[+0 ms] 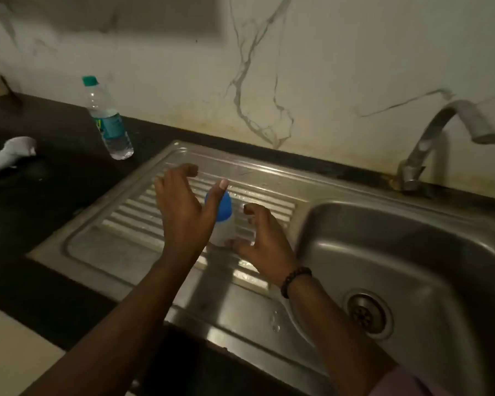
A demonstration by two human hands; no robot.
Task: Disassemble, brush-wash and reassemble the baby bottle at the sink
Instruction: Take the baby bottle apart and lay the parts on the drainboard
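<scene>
Baby bottle: the baby bottle (223, 224) stands upright on the ribbed draining board (183, 201) of the steel sink (412, 252), left of the basin; its body is pale and its blue cap (225, 204) is on.

Left hand: the left hand (183, 207) hangs over the bottle from the left, fingers spread and relaxed, thumb (219, 190) stretched across in front of the blue cap. Whether the thumb touches the cap cannot be told; nothing is gripped.

Right hand: the right hand (259, 238) sits just beside the bottle on its right, fingers spread and lightly bent, holding nothing. A beaded bracelet (295, 281) circles that wrist.

Tap: the tap (446, 130) arches over the far side of the basin; no water can be seen running from it.

Step in hand: judging by the assembled bottle and two empty hands flanking it, this reads either as the approach before taking it apart or as the let-go after putting it back together; the view does not settle which.

Next move: if disassembly is ahead, one hand needs to close round the pale body to steady it while the other takes the cap and twists it off.

Risk: the bottle looks light and stands on ridges, so a sideways nudge could tip it.

Bench: the dark bench (55, 195) to the left carries a clear water bottle (107, 121) with a green top and a white object (9, 154) too blurred to name.
</scene>
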